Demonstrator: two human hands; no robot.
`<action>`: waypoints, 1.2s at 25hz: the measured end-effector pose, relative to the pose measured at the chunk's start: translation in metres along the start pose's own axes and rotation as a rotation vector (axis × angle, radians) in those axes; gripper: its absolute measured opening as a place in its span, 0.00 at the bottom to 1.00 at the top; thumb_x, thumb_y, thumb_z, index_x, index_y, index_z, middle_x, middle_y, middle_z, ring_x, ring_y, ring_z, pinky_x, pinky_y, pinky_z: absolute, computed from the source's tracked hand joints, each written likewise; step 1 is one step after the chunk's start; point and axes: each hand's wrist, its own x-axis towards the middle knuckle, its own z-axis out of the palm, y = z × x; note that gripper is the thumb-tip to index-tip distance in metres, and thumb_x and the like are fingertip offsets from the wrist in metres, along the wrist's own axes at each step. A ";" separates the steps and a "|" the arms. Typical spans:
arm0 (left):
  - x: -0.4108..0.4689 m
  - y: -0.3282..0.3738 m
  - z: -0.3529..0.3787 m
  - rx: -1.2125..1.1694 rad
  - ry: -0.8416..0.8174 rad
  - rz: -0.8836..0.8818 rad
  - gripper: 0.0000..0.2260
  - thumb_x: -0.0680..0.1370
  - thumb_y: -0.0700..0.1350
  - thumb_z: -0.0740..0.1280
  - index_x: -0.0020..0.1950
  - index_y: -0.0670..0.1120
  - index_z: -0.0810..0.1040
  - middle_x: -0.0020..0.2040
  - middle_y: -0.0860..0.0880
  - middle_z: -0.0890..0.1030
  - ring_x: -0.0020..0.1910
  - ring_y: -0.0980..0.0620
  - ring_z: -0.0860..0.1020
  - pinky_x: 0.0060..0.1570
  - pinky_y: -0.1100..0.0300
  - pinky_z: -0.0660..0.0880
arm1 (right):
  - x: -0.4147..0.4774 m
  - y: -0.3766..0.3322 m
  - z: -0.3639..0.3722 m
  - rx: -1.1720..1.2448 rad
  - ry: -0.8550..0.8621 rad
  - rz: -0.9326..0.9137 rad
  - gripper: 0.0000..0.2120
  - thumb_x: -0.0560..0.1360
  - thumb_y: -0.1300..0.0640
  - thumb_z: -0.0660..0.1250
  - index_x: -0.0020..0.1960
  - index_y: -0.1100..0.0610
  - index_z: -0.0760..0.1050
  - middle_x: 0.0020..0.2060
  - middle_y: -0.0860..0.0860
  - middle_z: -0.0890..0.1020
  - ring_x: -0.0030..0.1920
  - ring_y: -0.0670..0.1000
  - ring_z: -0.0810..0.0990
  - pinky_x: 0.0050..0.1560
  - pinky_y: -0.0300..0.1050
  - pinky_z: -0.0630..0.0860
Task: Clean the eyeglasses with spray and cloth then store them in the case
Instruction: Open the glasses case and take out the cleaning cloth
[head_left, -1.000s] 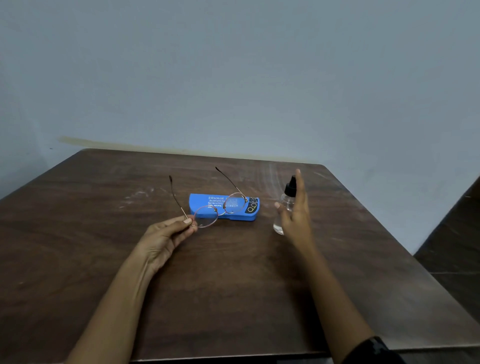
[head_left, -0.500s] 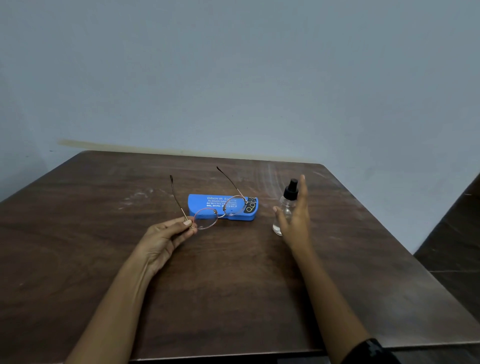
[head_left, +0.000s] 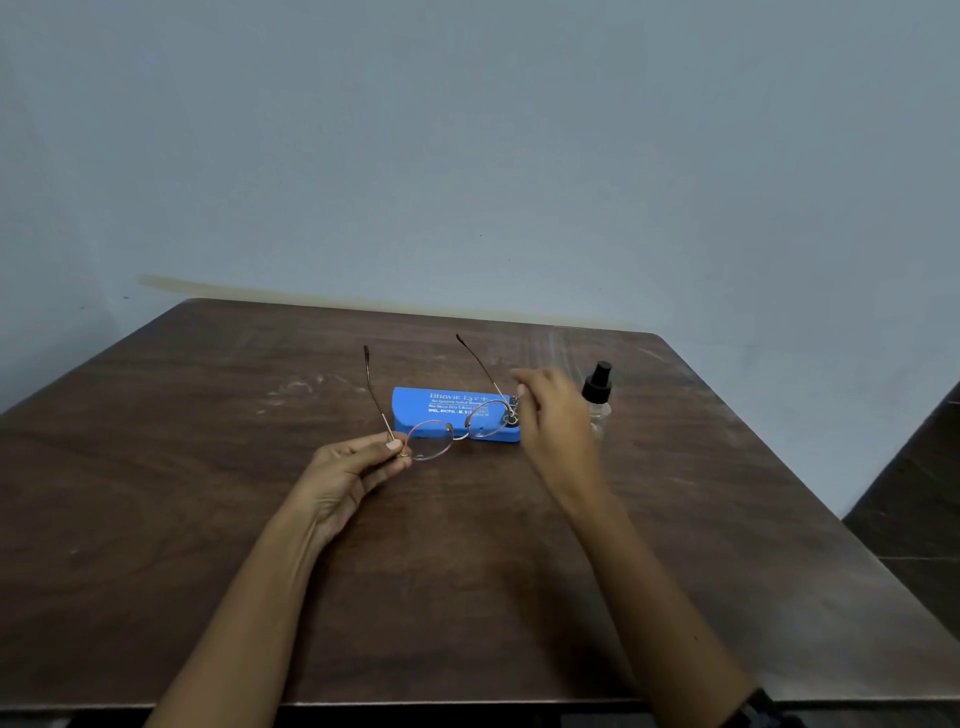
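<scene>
Currently: brown wooden table (head_left: 208, 519) carries everything. Left hand (head_left: 353, 475) palm-up, thumb and fingers pinching the glasses (head_left: 457, 426) at their left hinge, held above mid-table; thin metal frame, clear lenses, temples unfolded, pointing to the far edge. Right hand (head_left: 556, 421) hovers blurred by the right lens, fingers loosely curled, holding nothing. Blue case (head_left: 441, 410) closed, lying parallel to the far edge. Spray bottle (head_left: 597, 400) upright, right of the hand.
</scene>
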 end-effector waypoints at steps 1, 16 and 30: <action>-0.001 0.000 0.000 0.003 0.001 0.003 0.15 0.74 0.30 0.62 0.32 0.40 0.83 0.29 0.46 0.83 0.30 0.55 0.82 0.31 0.69 0.78 | 0.005 -0.001 0.004 -0.051 -0.099 0.083 0.12 0.76 0.67 0.57 0.54 0.68 0.76 0.51 0.64 0.79 0.52 0.61 0.77 0.46 0.38 0.64; -0.005 -0.004 -0.007 0.123 0.012 0.099 0.05 0.73 0.33 0.65 0.45 0.39 0.80 0.30 0.49 0.84 0.31 0.56 0.82 0.34 0.70 0.78 | 0.015 0.020 0.011 0.157 -0.319 0.548 0.08 0.73 0.66 0.65 0.51 0.66 0.78 0.34 0.54 0.79 0.23 0.39 0.73 0.28 0.31 0.66; -0.010 -0.011 -0.006 0.415 0.136 0.369 0.10 0.71 0.34 0.69 0.51 0.36 0.80 0.39 0.50 0.83 0.28 0.65 0.76 0.33 0.74 0.73 | -0.048 0.029 0.016 0.534 -0.078 0.397 0.13 0.73 0.68 0.65 0.39 0.50 0.73 0.30 0.50 0.74 0.31 0.48 0.71 0.35 0.46 0.71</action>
